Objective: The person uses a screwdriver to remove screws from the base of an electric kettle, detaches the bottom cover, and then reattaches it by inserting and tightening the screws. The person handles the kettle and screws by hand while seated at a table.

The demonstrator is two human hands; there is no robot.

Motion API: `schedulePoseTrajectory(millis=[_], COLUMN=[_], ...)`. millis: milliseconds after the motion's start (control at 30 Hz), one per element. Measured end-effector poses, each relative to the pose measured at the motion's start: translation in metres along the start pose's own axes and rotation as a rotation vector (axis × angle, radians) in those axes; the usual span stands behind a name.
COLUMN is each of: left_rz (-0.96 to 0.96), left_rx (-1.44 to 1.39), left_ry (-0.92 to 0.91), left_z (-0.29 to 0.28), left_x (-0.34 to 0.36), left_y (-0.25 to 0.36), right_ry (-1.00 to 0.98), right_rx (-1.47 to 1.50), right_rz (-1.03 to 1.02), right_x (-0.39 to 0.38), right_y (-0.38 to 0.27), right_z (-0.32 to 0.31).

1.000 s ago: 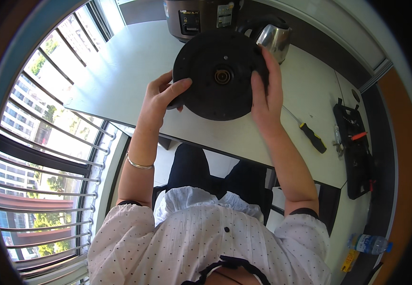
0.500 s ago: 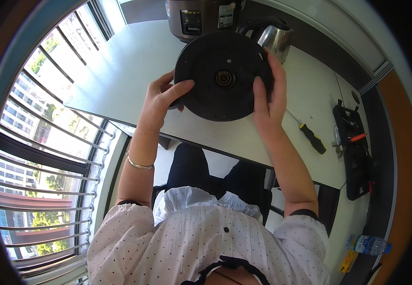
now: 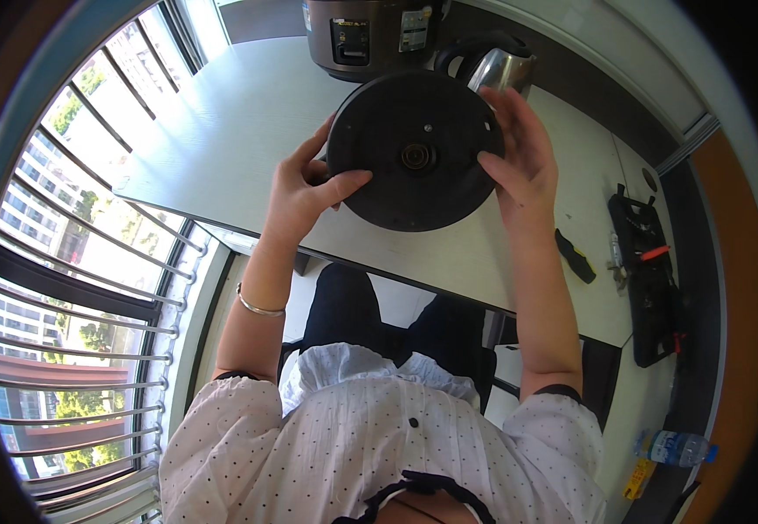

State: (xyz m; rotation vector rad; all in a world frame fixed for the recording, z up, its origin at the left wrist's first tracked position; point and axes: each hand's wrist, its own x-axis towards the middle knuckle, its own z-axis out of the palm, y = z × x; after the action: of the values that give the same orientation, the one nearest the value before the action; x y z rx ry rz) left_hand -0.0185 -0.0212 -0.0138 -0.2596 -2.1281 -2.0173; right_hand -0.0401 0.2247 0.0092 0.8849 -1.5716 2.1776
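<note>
A round black kettle base is raised above the table, its flat face toward me. At its centre is a ring-shaped, copper-coloured connector, with a small screw head near it. My left hand grips the left edge, thumb on the face and fingers behind. At the right edge, my right hand has its thumb tip on the rim, its other fingers curving around the upper right side. Behind the base stands a steel electric kettle with a black handle. A black-and-yellow screwdriver lies by my right forearm, its shaft hidden.
A brown electric cooker stands at the table's back. On the right lies an open black tool case with red-handled tools. A water bottle and a yellow item are at lower right. A barred window fills the left.
The kettle base has come slightly down toward me. My right hand has shifted outward, its thumb sliding from the face to the rim and its fingers loosening; my left hand keeps its grip.
</note>
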Motion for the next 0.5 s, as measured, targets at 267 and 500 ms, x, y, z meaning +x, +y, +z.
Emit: schedulePoseTrajectory(millis=[267,500], left_rz=[0.169,0.153], left_rx=[0.091,0.234], left_ry=[0.013,-0.026], left_z=[0.013,0.018], left_x=[-0.003,-0.008], left_y=[-0.021,-0.018], right_ry=[-0.085,-0.097], right_rx=[-0.121,-0.266], right_rz=[0.238,0.337], right_x=[0.004,-0.005], right_y=[-0.01,-0.01], right_z=[-0.015,-0.029])
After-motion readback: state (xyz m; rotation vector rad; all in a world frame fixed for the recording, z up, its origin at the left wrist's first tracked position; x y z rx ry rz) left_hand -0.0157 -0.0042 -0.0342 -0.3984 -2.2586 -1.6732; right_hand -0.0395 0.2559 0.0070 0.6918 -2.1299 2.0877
